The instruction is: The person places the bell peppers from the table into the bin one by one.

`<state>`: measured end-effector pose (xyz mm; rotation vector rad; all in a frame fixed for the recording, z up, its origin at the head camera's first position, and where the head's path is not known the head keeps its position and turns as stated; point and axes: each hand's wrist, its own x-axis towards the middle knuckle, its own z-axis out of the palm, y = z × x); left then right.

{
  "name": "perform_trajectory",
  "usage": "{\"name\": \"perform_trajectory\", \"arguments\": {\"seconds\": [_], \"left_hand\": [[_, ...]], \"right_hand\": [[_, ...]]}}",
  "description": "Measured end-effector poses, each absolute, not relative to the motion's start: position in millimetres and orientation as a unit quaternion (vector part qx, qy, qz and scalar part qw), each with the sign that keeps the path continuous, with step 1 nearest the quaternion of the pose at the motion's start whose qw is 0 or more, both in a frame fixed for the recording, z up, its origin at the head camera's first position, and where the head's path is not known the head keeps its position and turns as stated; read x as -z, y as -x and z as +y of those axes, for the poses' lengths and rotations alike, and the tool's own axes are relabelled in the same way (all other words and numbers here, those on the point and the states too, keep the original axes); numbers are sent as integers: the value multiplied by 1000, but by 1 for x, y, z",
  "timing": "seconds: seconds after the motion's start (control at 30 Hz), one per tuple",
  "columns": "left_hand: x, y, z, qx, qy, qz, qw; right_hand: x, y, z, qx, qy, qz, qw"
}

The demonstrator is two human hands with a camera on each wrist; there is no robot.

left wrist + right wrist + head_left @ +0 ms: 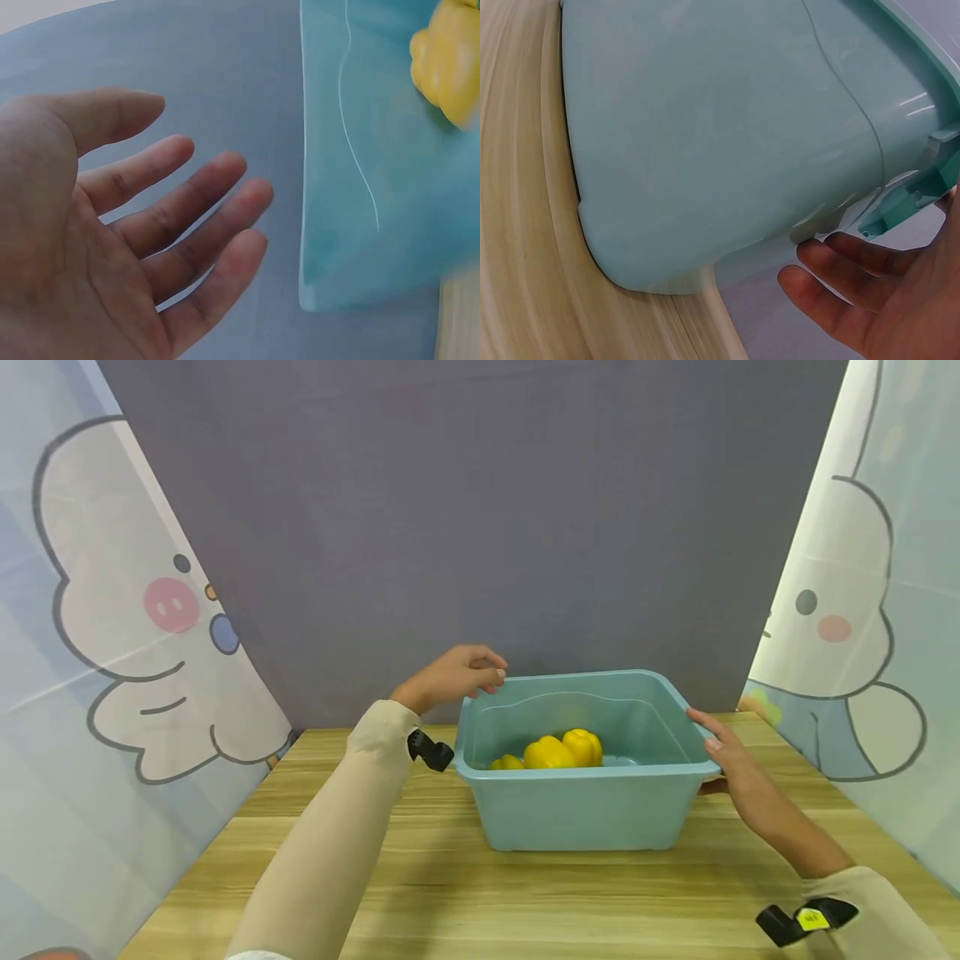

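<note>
A blue-green plastic basin (585, 810) stands upright on the wooden table. Inside, toward its left side, lie yellow bell peppers (550, 753); the front wall partly hides them. My left hand (459, 675) hovers by the basin's back left corner, fingers loosely bent around nothing; in the left wrist view, a gap separates this hand (150, 225) from the basin's wall (326, 187). With my right hand (746, 781) I hold the right rim, thumb and a finger above and other fingers below. The right wrist view shows the fingers (840, 274) beneath the rim's handle (907, 199).
The wooden table (420, 885) extends in front of the basin and to both sides. A grey cloth backdrop (480, 527) hangs behind it. Curtains with cartoon animals flank the table, one at left (112, 610) and one at right (847, 610).
</note>
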<state>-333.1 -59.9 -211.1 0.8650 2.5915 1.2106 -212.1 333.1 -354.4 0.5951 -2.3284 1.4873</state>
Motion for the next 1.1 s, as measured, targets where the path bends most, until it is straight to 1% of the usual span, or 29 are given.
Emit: {"name": "perform_trajectory", "arguments": {"seconds": [0.1,0.23,0.37,0.47,0.6,0.77,0.97,1.1], "left_hand": [[216,331,-69,-418,-285,860,64],[222,323,-82,-416,-283,864,27],[230,313,-97,-410,-281,868,-12],[242,306,-110,-426,-268,864,-29],[262,298,-121,-457,-253,852,-35],[282,287,-127,-500,-229,835,-23],[302,280,-132,-505,-205,838,-25],[313,280,-137,-490,-196,849,-35]], "right_hand": [[355,211,335,-519,-214,-813,154],[354,210,338,-518,-230,-810,154],[352,209,340,-505,-249,-809,169],[352,208,340,-498,-251,-812,174],[355,205,344,-495,-240,-816,177],[356,206,349,-492,-238,-817,183],[357,207,351,-491,-250,-813,188],[357,208,353,-486,-233,-818,203]]}}
